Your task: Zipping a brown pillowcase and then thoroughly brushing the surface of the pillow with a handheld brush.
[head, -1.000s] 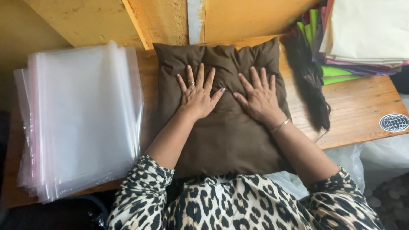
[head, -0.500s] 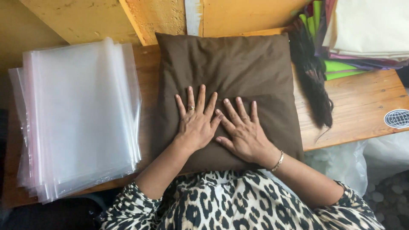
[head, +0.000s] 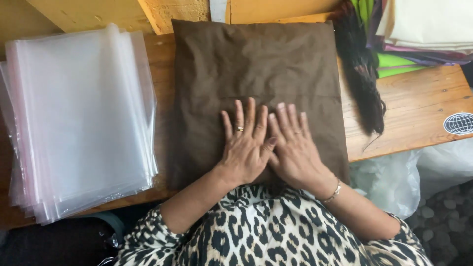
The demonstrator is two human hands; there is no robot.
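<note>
A dark brown cushion point(head: 256, 74) lies flat on the wooden table point(head: 419, 113), filling its middle. My left hand point(head: 244, 148) rests palm down on the cushion's near half, fingers spread, a ring on one finger. My right hand point(head: 295, 148) lies flat beside it, touching it at the thumb side, with a bracelet at the wrist. Both hands press on the fabric near the table's front edge and hold nothing. My leopard-print sleeves show at the bottom.
A stack of clear plastic bags point(head: 79, 123) covers the table's left part. A black tassel-like bundle point(head: 362, 74) lies right of the cushion, with folded coloured fabrics point(head: 423, 34) behind it. A round sticker point(head: 459, 123) sits at the right edge; a white plastic bag point(head: 394, 182) hangs below.
Both hands slid from the cushion's middle toward me and came together. The cushion, puffed and wrinkled before, now lies flatter and smoother.
</note>
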